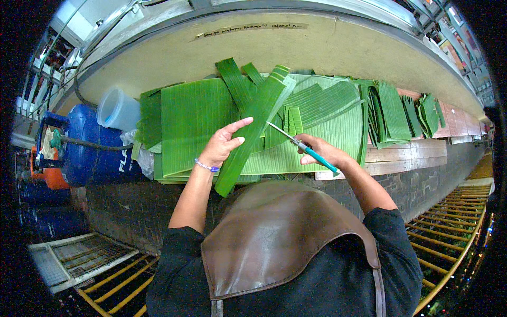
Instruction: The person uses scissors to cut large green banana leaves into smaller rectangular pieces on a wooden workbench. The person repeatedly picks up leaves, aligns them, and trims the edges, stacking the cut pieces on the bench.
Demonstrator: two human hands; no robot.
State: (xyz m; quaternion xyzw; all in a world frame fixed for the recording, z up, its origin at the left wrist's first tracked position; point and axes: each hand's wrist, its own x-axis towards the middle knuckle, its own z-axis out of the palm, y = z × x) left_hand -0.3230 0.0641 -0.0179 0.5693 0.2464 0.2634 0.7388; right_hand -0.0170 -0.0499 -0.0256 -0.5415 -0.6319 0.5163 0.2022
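Observation:
A long strip of green banana leaf [238, 156] lies slantwise over the pile, its lower end reaching past the table's front edge. My left hand [219, 147], with a beaded bracelet at the wrist, rests at its left edge. Index finger and thumb are spread on the strip; the other fingers are mostly hidden. In my right hand [321, 149] is a slim, pointed knife with a teal handle [319, 159]. Its tip points at the strip's right edge. Beneath both hands spread large banana leaf sheets [193, 116], and a small folded leaf piece [293, 120] lies near the blade.
Stacked cut leaves [393, 113] lie on the wooden planks [406, 155] to the right. A blue drum [87, 140] and a translucent tub [127, 113] stand left. A pale wall [338, 47] rises behind the table. Yellow metal bars [441, 245] run along the lower right.

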